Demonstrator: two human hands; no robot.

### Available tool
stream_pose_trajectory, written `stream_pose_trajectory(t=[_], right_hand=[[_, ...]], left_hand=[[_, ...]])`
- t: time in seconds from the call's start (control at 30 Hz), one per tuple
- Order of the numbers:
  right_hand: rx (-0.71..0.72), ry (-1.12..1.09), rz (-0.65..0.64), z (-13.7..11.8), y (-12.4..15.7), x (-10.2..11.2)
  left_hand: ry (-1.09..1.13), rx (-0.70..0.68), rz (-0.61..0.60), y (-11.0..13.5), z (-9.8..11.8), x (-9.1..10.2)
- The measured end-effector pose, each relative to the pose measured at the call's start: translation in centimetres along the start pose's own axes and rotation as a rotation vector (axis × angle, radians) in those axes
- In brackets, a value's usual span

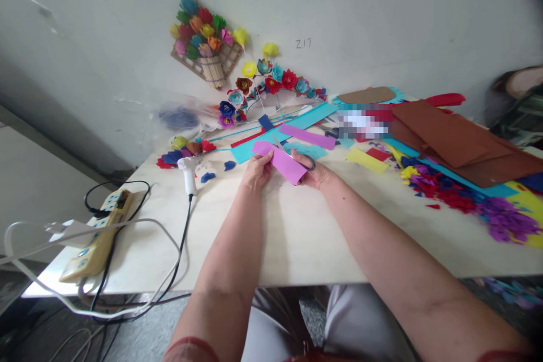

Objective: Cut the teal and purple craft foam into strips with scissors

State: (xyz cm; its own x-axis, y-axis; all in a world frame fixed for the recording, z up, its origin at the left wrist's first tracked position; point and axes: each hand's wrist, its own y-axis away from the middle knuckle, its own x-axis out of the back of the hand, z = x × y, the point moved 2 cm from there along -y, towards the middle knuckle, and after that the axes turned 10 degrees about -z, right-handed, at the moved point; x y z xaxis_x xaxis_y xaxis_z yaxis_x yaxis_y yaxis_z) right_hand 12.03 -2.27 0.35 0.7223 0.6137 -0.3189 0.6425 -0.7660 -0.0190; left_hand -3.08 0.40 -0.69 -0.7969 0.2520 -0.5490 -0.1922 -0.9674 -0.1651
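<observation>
A purple strip of craft sheet [287,166] is held slanting above the table, its surface facing me. Closed around its left edge, my left hand [258,169] pinches the strip. My right hand [313,174] grips a pair of scissors [311,162] at the strip's right end, with the dark handle loop around the fingers. The blades point up and left behind the strip, partly hidden by it. Just beyond lie another purple strip [309,137] and a long turquoise strip [254,147].
A white glue gun [187,176] stands left, its cord running near a power strip [99,237]. Handmade flowers [271,82] stand at the back. Brown sheets [458,136] and colourful petal pieces [453,195] lie right. A yellow piece [367,161] lies closer.
</observation>
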Motion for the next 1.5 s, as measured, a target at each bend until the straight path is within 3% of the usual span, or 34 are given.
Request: stream_pose_trajectory(t=[0.37,0.67,1.1,1.3,1.5], right_hand=[[0.027,0.001,0.042,0.0,0.0,-0.1],[0.016,0.047,0.071,0.2,-0.1,0.2],[0.037,0.097,0.045,-0.2,0.1,-0.3],[0.024,0.117,0.011,-0.3,0.3,-0.4],[0.023,0.123,-0.015,-0.1,0.3,-0.3]], left_hand=[[0.018,-0.011,0.039,0.2,0.4,-0.4],[0.055,-0.022,0.000,-0.2,0.1,0.1],[0.057,-0.027,0.022,-0.3,0.2,0.4],[0.125,-0.129,0.147,-0.5,0.5,0.9],[0.078,-0.131,0.166,-0.4,0.7,0.7]])
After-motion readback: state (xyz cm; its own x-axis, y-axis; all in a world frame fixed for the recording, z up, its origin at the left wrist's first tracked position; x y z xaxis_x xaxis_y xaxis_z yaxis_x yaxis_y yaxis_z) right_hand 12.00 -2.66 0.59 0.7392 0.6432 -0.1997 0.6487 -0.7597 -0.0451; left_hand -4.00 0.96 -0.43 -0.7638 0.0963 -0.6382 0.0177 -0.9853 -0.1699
